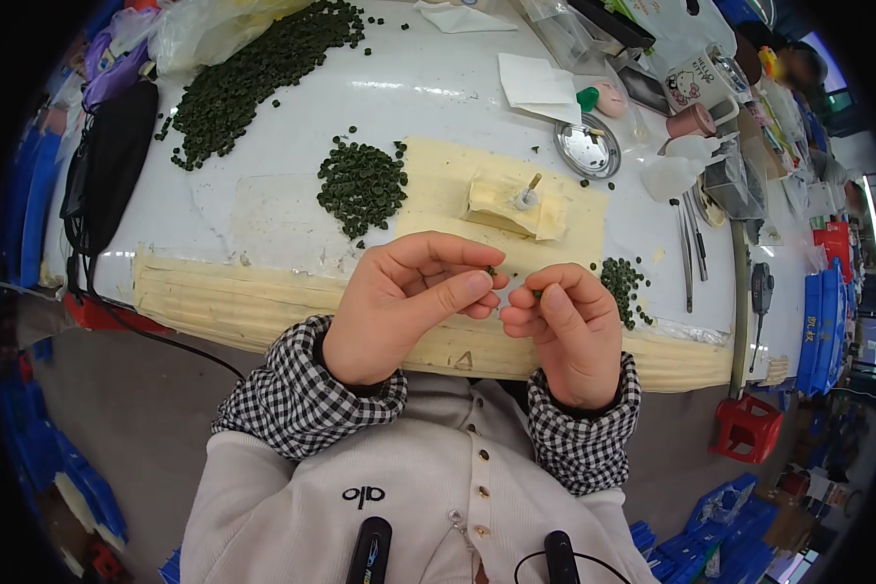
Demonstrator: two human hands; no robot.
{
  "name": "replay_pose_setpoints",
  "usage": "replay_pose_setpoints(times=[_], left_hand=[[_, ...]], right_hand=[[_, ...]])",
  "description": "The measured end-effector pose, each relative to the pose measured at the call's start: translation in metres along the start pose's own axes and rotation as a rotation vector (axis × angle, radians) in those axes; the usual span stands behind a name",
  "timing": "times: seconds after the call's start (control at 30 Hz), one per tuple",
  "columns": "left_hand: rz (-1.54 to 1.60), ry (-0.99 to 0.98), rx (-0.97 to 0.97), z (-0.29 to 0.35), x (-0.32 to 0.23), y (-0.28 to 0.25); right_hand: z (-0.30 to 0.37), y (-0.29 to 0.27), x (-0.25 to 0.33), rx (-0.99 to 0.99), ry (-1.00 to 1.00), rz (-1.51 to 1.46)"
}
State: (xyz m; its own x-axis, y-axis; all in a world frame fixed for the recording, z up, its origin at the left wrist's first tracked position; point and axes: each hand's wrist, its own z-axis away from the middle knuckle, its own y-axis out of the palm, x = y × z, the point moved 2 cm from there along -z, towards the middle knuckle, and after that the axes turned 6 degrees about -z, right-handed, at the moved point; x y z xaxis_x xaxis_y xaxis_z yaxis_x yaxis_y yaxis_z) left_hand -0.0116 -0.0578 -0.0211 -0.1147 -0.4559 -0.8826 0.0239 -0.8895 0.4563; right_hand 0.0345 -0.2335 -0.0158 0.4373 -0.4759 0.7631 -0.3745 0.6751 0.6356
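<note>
Green ring piece [491, 271], a tiny dark bead-like part, sits pinched at the tips of the left hand [399, 307], between the thumb and the forefinger, just above the front edge of the white worktable [438, 88]. A second small green piece [536, 292] shows at the tips of the right hand [569, 331], likewise nipped between thumb and forefinger. Both hands are curled, the remaining fingers folded in toward the palms, so each is closed on its own small piece rather than loose.

From the head view, the two pinched pieces lie just beside each other, with only a narrow gap between the fingertips; the left hand's piece is slightly higher in the picture and to the left of the right hand's piece. The pieces are too small to tell which way their holes or long axes point. Neither hand is clearly nearer: they meet at the midline over the strip of yellowish tape layers [263, 302] along the table edge.

Beyond the hands, a small pile of green pieces [362, 185] lies well ahead of the left hand, and a smaller scatter of green pieces [625, 284] lies just beside the right hand on its outer side. A far larger heap of green pieces [253, 73] spreads toward the back left. Straight ahead stands a taped block with a short pin [526, 200], on a pale yellow mat [438, 185]. A round metal lid [587, 148] and tweezers [691, 243] lie to the right.
</note>
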Motion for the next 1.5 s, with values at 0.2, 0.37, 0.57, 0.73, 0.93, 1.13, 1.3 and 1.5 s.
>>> replay_pose_setpoints(times=[0.2,0.37,0.57,0.73,0.93,1.13,1.3,1.5], left_hand=[[0.052,0.035,0.031,-0.001,0.003,-0.005],[0.008,0.066,0.033,0.000,0.002,-0.005],[-0.010,0.104,0.021,0.000,0.001,-0.003],[-0.019,0.094,0.064,0.002,-0.001,-0.003],[-0.046,0.115,0.032,0.003,-0.002,0.002],[-0.040,0.108,0.025,0.004,-0.002,0.002],[-0.040,0.098,0.023,0.004,-0.003,0.002],[-0.034,0.096,0.028,0.004,-0.001,0.001]], right_hand=[[0.001,0.006,0.003,-0.025,-0.049,0.131],[0.001,0.012,0.006,-0.028,-0.139,0.188],[0.003,0.017,0.004,-0.056,-0.229,0.296],[-0.003,0.014,-0.005,0.040,-0.319,0.338],[-0.004,0.012,-0.014,0.036,-0.283,0.253],[-0.005,0.012,-0.017,0.021,-0.275,0.202],[-0.004,0.012,-0.017,0.002,-0.318,0.235],[-0.004,0.011,-0.017,0.013,-0.350,0.263]])
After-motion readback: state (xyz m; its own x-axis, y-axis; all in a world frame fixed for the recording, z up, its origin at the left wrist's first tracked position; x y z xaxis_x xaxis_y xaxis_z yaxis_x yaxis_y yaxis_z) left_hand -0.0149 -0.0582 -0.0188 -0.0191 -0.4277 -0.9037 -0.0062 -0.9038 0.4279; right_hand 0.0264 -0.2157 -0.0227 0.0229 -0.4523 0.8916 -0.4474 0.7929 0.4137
